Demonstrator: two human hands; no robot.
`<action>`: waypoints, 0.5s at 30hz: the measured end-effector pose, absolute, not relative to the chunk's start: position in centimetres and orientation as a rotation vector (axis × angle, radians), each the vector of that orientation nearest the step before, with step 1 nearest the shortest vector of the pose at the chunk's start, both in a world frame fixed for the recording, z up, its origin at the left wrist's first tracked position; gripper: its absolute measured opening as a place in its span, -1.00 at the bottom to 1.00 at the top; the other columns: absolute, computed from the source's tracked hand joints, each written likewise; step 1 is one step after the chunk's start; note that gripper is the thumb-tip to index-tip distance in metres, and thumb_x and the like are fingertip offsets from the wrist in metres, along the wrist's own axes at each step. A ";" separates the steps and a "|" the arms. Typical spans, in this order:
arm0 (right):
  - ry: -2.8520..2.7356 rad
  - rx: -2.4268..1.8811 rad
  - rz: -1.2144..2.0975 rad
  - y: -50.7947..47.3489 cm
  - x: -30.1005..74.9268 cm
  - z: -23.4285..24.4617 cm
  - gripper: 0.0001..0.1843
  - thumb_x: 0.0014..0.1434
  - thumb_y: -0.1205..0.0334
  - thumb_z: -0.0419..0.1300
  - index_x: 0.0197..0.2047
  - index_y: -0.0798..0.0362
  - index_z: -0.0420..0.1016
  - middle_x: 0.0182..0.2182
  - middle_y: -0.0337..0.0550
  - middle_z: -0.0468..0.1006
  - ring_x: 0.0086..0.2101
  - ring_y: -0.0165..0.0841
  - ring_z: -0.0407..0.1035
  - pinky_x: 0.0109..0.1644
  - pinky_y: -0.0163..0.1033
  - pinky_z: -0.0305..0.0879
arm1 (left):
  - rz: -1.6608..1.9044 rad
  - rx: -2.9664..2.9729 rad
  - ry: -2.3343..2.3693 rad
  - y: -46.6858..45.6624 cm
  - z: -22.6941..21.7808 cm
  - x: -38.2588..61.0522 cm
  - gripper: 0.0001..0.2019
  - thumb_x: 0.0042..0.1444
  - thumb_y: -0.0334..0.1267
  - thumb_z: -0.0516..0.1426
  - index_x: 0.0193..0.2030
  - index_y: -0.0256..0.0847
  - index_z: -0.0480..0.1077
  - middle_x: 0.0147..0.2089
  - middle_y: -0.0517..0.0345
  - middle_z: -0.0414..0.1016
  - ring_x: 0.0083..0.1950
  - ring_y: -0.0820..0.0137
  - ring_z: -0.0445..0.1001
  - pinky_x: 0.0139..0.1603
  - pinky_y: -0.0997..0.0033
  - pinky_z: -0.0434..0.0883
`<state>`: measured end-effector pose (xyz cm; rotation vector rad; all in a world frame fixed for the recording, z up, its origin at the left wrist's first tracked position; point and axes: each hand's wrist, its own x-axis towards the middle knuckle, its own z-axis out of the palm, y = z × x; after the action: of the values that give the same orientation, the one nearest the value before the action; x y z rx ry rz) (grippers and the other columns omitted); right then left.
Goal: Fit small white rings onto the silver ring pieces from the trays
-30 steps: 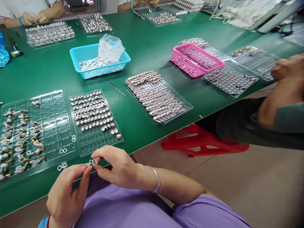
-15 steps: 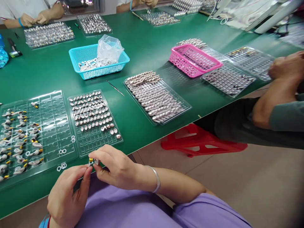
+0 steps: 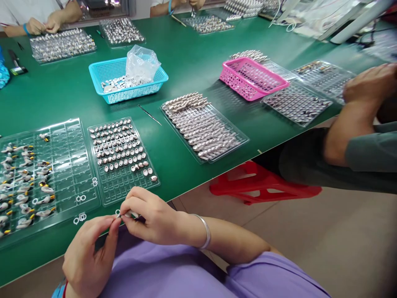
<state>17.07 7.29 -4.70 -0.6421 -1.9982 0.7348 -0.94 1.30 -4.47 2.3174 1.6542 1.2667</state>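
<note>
My left hand (image 3: 91, 252) is closed, its thumb and forefinger pinched on a tiny part in front of my lap. Fingertip to fingertip with it, my right hand (image 3: 151, 217) grips a small whitish piece (image 3: 134, 214), mostly hidden by the fingers. A little white ring (image 3: 117, 212) shows between the two hands; which hand bears it I cannot tell. Beyond them lies a clear tray (image 3: 113, 192) with rows of small oval white pieces with dark centres. To its left, a larger clear tray (image 3: 70, 165) carries white-and-grey pieces with yellow tips. Loose white rings (image 3: 81, 217) lie at its edge.
Tweezers (image 3: 149, 115) lie near a tray of grey twisted-looking pieces (image 3: 207, 130). A blue basket (image 3: 108, 98) holds white bits and a plastic bag; a pink basket (image 3: 254, 94) stands further right. Co-workers' hands (image 3: 45, 25) are across the table, another person's arm (image 3: 353, 120) at right.
The piece in my fingers has been turned; its yellow part is now hidden and a white ring shows at the fingertips. My right fingers have closed further around it. The right-hand co-worker's arm shifted slightly left.
</note>
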 end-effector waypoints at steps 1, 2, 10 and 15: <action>-1.991 -0.644 0.762 7.4 17.1 -4.6 -0.90 0.25 0.41 0.08 -0.31 0.13 0.37 -0.43 -0.12 0.41 -0.36 -0.38 0.26 -0.28 -0.31 0.33 | 1.259 2.266 1.679 1.1 -4.5 -0.9 -0.83 0.11 -0.37 0.28 -0.14 -0.19 0.47 -0.30 0.19 0.65 -0.43 0.49 0.57 -0.40 0.58 0.46; -1.980 -0.649 0.785 7.4 17.1 -4.6 -0.91 0.24 0.40 0.08 -0.32 0.11 0.36 -0.43 -0.14 0.40 -0.36 -0.38 0.26 -0.28 -0.31 0.32 | 1.243 2.192 1.698 1.0 -4.6 -0.9 -0.81 0.11 -0.36 0.29 -0.12 -0.17 0.46 -0.28 0.20 0.65 -0.42 0.48 0.58 -0.39 0.57 0.46; -1.927 -0.733 0.913 7.7 17.5 -4.4 -0.89 0.21 0.40 0.11 -0.37 0.08 0.31 -0.45 -0.22 0.33 -0.40 -0.42 0.21 -0.32 -0.33 0.24 | 0.973 1.883 1.558 1.9 -3.9 -1.2 -0.93 0.17 -0.28 0.21 -0.19 -0.11 0.48 -0.33 0.29 0.60 -0.39 0.50 0.57 -0.32 0.62 0.50; -1.980 -0.741 0.846 7.7 17.6 -4.7 -0.89 0.21 0.39 0.11 -0.37 0.07 0.31 -0.44 -0.21 0.34 -0.39 -0.41 0.22 -0.30 -0.32 0.25 | 0.965 2.078 1.578 2.5 -3.4 -0.6 -0.96 0.18 -0.34 0.17 -0.26 -0.16 0.46 -0.42 0.28 0.54 -0.45 0.54 0.50 -0.37 0.63 0.42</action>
<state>17.58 7.72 -4.66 -0.7412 -1.9799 0.8462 -0.61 2.51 -3.43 2.0777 1.5778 0.9649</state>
